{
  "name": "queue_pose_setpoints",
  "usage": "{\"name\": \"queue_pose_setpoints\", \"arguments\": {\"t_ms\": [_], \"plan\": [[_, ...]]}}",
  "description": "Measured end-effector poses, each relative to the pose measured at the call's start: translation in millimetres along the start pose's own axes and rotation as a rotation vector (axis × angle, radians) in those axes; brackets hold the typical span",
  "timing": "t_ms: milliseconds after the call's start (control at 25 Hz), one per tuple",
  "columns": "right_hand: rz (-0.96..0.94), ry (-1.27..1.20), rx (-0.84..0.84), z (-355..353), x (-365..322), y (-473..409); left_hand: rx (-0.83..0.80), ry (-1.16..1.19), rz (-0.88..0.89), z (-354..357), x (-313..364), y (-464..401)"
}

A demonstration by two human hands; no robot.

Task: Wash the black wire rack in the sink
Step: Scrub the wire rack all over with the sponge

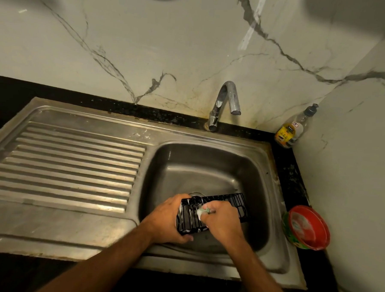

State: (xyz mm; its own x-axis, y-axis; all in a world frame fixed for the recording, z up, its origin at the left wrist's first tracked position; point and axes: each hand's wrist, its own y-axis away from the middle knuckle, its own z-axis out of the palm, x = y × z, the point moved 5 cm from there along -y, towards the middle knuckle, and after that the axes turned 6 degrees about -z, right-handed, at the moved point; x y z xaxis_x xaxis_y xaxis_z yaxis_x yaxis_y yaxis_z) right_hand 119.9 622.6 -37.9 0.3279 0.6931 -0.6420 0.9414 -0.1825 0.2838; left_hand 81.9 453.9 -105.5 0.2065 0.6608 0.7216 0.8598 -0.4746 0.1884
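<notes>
Over the near edge of the sink (272, 172), the left hand (167, 220) curls its fingers round the left end of the black wire rack (219, 207), holding it just above the basin floor. The right hand (222, 221) pinches a soapy scrubber (202, 211) against the wires near that same end. The rack's long axis runs out to the right, so I'd say the next strokes travel rightward along it; the tap (225, 103) isn't running.
</notes>
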Motion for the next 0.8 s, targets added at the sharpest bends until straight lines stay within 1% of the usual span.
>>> {"name": "queue_pose_setpoints", "arguments": {"t_ms": [40,80,120,160,240,280,360,440,480,600,640,800], "plan": [[-0.003,-0.027,0.024,0,0,-2,0.009,0.004,-0.013,-1,-1,1],[-0.027,-0.049,0.084,-3,-1,-4,0.020,0.014,-0.029,-2,-1,1],[-0.072,-0.063,0.139,-6,-3,-9,0.027,0.030,-0.044,-3,-2,0],[-0.129,-0.067,0.149,-7,-7,-12,0.030,0.048,-0.057,-4,-1,0],[-0.221,-0.029,0.073,0,-17,-14,0.038,0.072,-0.075,-5,-2,-1],[-0.235,0.003,0.034,4,-18,-11,0.040,0.075,-0.078,-5,-3,0],[-0.227,0.046,-0.039,4,-16,-3,0.040,0.072,-0.079,-5,-2,0],[-0.211,0.045,-0.159,1,-11,4,0.017,0.059,-0.074,-3,-3,0],[-0.222,0.032,-0.175,-3,-10,3,0.005,0.045,-0.063,-2,-3,-1],[-0.223,-0.020,0.004,-15,-11,-15,-0.016,0.007,-0.037,1,-4,-2],[-0.222,0.003,0.017,-13,-13,-19,-0.018,0.003,-0.036,2,-5,-1],[-0.198,0.130,-0.048,3,-6,-10,-0.020,0.005,-0.041,2,-7,-1]]}}
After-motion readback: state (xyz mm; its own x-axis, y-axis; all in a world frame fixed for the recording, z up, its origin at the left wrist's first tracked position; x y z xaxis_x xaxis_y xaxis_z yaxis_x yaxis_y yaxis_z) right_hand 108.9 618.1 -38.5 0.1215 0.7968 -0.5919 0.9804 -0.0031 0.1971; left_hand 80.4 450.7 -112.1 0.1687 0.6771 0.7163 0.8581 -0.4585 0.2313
